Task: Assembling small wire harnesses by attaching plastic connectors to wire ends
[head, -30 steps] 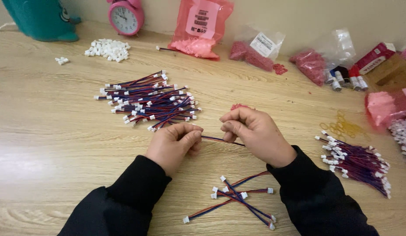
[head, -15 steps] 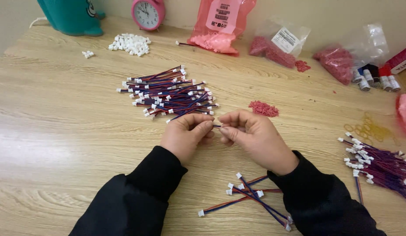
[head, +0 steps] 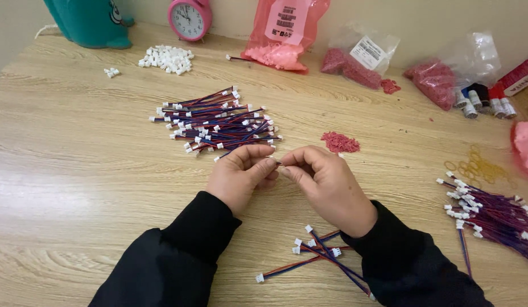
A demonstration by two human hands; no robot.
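hands: two, left hand (head: 241,177) and right hand (head: 331,185), both in black sleeves
wire heaps: three on the counter (head: 76,170): a big heap of wires (head: 218,125) toward the middle, a second heap (head: 494,219) at the right edge, a few loose wires (head: 318,256) at the near edge, too tangled to count
alarm clock (head: 189,19): one, pink, far edge
teal object (head: 90,21): one, far left corner
white connectors (head: 167,58): one pile, plus a tiny cluster (head: 111,72) beside it
pink bag (head: 284,31): one
clear bags of red bits: two, one (head: 358,59) and another (head: 446,79)
loose red bits (head: 339,142): one small pile
yellow rings (head: 480,167): one scatter, uncountable
small spools (head: 483,102): about five

Hands (head: 287,176) closer together, fingertips now meeting.
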